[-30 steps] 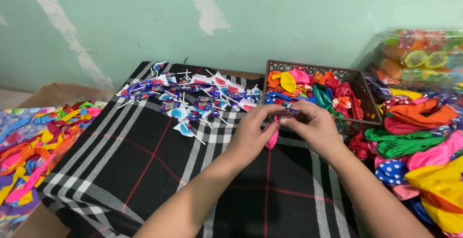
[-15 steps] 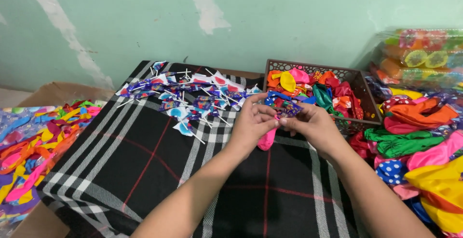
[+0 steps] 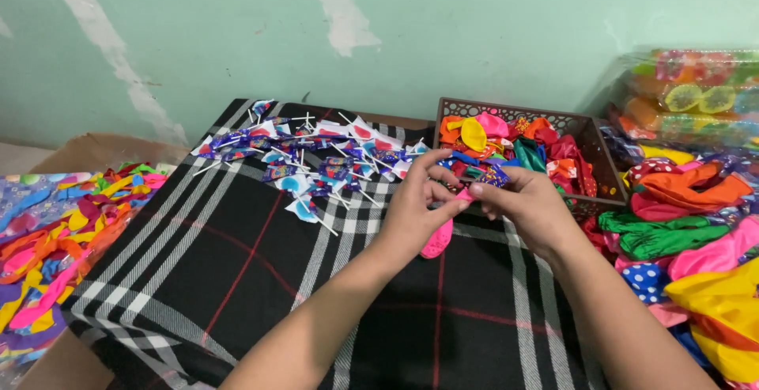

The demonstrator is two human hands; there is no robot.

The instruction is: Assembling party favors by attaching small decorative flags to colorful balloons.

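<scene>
1. Hidden: the neck of the pink balloon (image 3: pixel 437 237) is sitting behind the fingertips, so how it is joined to the wrapped lollipop (image 3: pixel 492 176) cannot be made out. The lollipop stick is also covered by the hands.
2. Cut off: the balloon heaps on both sides are running off the frame edges; the pile of colourful balloons (image 3: pixel 55 232) at left is only partly showing.
3. Orientation: the pink balloon is hanging limp, long axis near vertical, rounded end pointing down toward the checked black cloth (image 3: pixel 198 279), neck end up at the fingers.
4. Grip: the left hand (image 3: pixel 415 212) is pinching shut on the balloon's upper end, thumb against fingertips. The right hand (image 3: pixel 526 204) is closing on the blue-wrapped lollipop head, which is poking out above its fingers.
5. Position: the balloon is dangling below and between both hands, just in front of the brown basket of balloons (image 3: pixel 589 133), over the cloth.
6. Nearby: loose wrapped lollipops (image 3: pixel 316 160) are lying spread on the cloth, left of the basket.
</scene>
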